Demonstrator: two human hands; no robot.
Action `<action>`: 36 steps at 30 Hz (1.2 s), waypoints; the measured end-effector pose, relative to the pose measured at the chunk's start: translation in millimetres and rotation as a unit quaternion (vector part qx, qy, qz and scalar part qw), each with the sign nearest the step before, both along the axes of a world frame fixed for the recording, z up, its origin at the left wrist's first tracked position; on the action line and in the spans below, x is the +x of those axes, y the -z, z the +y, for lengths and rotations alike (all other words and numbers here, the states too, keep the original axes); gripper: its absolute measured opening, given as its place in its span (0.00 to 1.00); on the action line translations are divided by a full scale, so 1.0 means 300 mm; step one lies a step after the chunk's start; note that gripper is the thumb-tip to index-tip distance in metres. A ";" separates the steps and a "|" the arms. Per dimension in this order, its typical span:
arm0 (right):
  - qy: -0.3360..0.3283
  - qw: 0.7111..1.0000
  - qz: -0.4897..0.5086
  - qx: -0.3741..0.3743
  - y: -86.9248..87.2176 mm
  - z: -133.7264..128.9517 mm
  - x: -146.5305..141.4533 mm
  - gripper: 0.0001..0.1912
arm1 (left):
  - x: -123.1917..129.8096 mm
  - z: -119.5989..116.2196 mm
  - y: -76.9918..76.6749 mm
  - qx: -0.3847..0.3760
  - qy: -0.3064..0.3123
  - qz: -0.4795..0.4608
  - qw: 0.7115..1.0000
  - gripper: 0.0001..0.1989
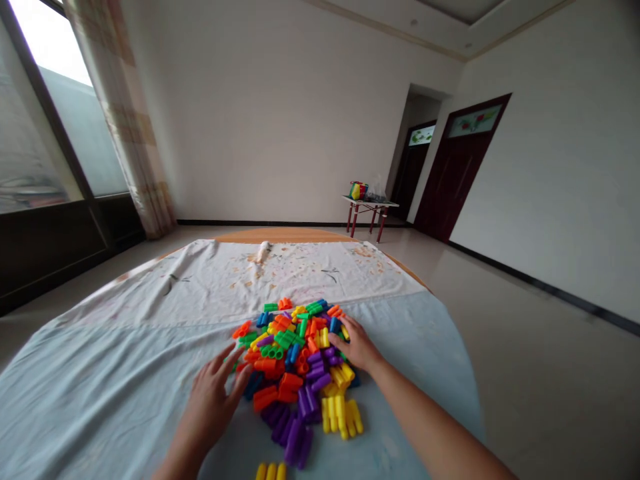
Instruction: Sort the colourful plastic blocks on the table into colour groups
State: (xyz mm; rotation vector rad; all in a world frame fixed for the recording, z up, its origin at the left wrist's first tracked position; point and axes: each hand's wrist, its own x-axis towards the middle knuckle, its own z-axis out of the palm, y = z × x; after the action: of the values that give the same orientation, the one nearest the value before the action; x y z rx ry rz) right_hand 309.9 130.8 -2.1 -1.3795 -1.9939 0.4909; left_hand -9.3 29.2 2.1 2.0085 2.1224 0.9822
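Note:
A heap of colourful plastic building pieces [287,338], shaped like joined tubes in orange, green, purple, yellow and blue, lies on the cloth in front of me. At its left side is my left hand [216,387], fingers spread, fingertips against or close to the orange pieces. My right hand [356,343] rests at the heap's right edge with its fingers apart, near a blue piece [335,325] and some yellow ones. Neither hand appears to grip anything. Purple pieces [296,440] and yellow pieces [336,415] spread toward me. One yellow piece [271,471] is cut off by the bottom edge.
A pale blue cloth [125,393] and a white floral cloth [300,267] cover the round wooden table [280,235]. Farther back stands a small table [373,201] bearing a colourful bag [359,191] and a clear plastic bag. A curtain [120,120] hangs by the window at left.

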 end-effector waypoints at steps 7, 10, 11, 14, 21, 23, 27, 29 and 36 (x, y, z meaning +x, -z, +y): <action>-0.057 0.995 0.077 -0.006 -0.025 0.010 -0.221 0.34 | 0.002 0.015 0.057 -0.023 0.015 0.008 1.000 0.24; -0.093 0.990 0.109 -0.015 -0.057 -0.008 -0.204 0.35 | -0.017 0.015 0.068 -0.013 0.023 -0.008 1.000 0.23; -0.093 0.988 0.118 -0.017 -0.068 -0.023 -0.176 0.34 | -0.022 0.014 0.071 -0.008 0.025 -0.013 1.000 0.22; -0.105 0.989 0.096 -0.032 -0.092 -0.103 -0.054 0.38 | -0.030 0.014 0.080 0.012 0.030 -0.024 0.999 0.23; -0.264 0.951 -0.126 -0.095 -0.040 -0.314 0.089 0.63 | -0.038 0.020 0.101 0.041 0.029 0.006 0.999 0.23; -0.259 0.952 -0.139 -0.086 -0.021 -0.314 0.048 0.63 | -0.032 0.019 0.096 0.036 0.028 0.020 0.999 0.23; -0.200 0.966 -0.141 -0.078 -0.025 -0.244 -0.075 0.65 | -0.025 0.023 0.073 0.010 0.023 0.036 0.999 0.24; -0.190 0.971 -0.131 -0.060 -0.039 -0.204 -0.120 0.67 | -0.025 0.022 0.052 0.004 0.017 0.035 0.999 0.25; -0.169 0.984 -0.004 0.046 -0.005 -0.145 -0.097 0.57 | 0.039 -0.123 -0.066 0.043 0.016 0.120 0.992 0.31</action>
State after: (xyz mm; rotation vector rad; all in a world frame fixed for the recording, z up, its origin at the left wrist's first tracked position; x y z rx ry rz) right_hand 280.9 87.3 -0.8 -0.9899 -2.2392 0.5352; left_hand 2.5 -7.6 22.0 2.2998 2.1875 0.8805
